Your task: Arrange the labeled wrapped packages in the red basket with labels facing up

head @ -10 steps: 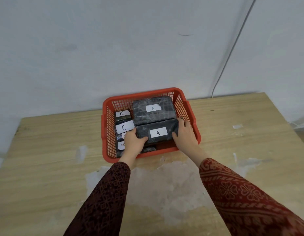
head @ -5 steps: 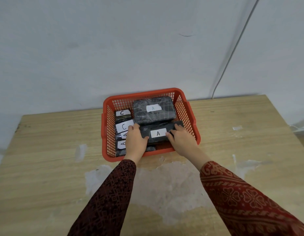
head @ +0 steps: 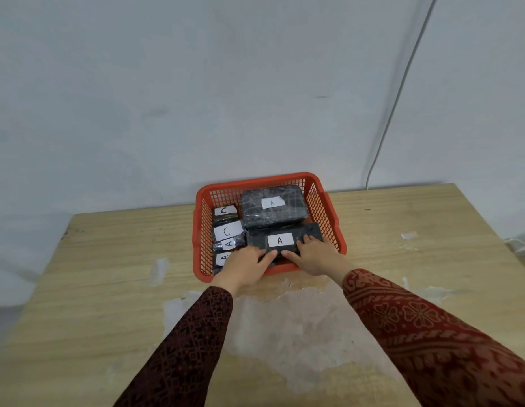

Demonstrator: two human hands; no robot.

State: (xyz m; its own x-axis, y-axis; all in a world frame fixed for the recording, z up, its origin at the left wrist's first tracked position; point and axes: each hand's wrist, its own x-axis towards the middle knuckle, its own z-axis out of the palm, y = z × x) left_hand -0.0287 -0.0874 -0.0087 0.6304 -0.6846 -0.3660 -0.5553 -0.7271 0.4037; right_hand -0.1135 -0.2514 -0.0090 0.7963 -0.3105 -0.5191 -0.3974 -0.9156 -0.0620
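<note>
A red basket (head: 329,207) stands on the wooden surface (head: 108,259), close to the pale wall (head: 196,83). Inside, at the right, a large dark wrapped package (head: 274,205) lies at the far end with its A label up. Just in front of it lies a flatter package (head: 284,239), also showing an A label. The left hand (head: 243,267) and right hand (head: 317,255) rest flat on its near edge, fingers spread, with no closed grip. Along the basket's left side sit smaller packages (head: 227,230) labelled C, C, A and A.

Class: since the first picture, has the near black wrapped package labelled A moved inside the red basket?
Yes. The near package has dropped lower, flatter inside the red basket.
</note>
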